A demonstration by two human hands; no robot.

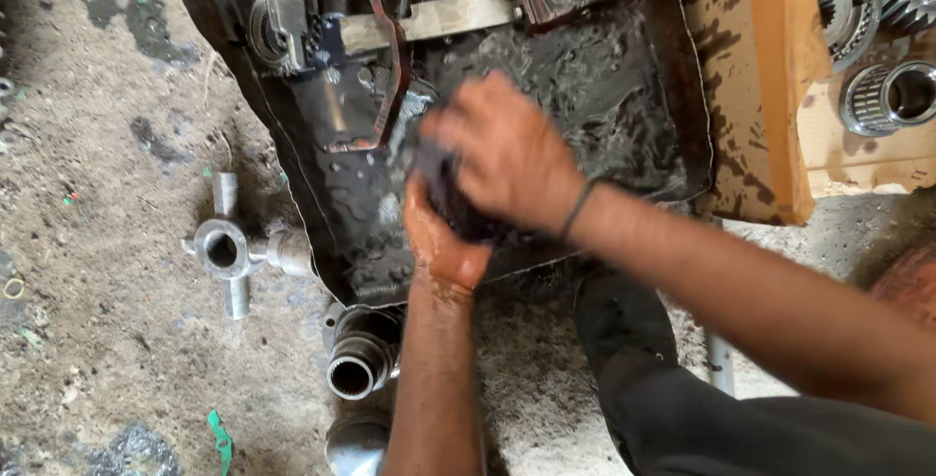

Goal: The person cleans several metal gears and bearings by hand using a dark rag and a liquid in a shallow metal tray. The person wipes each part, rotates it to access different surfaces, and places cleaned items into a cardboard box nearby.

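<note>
Both hands' grip (458, 198) squeezes dark rag (444, 188) w/ palms together.

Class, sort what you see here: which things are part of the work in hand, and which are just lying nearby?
In use:
left hand
right hand
dark wet rag
black oily wash tray
metal brackets in the tray

Lying about:
grey cross-shaped metal spider
splined steel sleeve
steel gears on wooden block
</note>
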